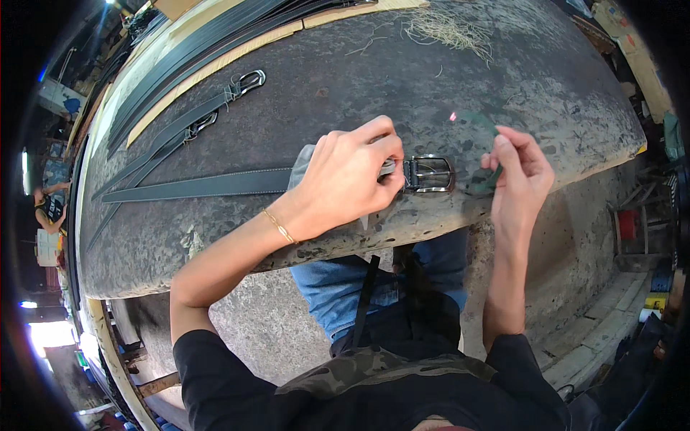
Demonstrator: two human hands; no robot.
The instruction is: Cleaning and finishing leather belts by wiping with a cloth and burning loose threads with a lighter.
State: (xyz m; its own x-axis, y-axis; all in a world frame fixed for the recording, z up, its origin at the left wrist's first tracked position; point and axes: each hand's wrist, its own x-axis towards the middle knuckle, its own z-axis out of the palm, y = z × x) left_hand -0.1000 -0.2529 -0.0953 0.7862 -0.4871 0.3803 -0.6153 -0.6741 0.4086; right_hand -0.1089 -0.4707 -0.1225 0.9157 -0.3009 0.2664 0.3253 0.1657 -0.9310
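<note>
A black belt (215, 184) with pale stitching lies across the near part of the work surface. Its silver buckle (433, 174) points right. My left hand (352, 169) is closed over the belt just left of the buckle, holding a grey cloth (300, 164) that shows beside the palm and between the fingers. Right of the buckle, my right hand (519, 165) is raised with its fingers pinched on a thin, curved green thing (494, 128). Motion blurs that thing, so its kind is unclear. A small pink-red spot (453, 116) shows near its far end.
Two more black belts with buckles (248, 82) lie crossed at the left. Behind them are many dark straps (194, 54) and a tan strip (215, 74). Loose pale threads (453, 32) lie at the back. The dark, worn work surface (345, 93) has a rounded near edge.
</note>
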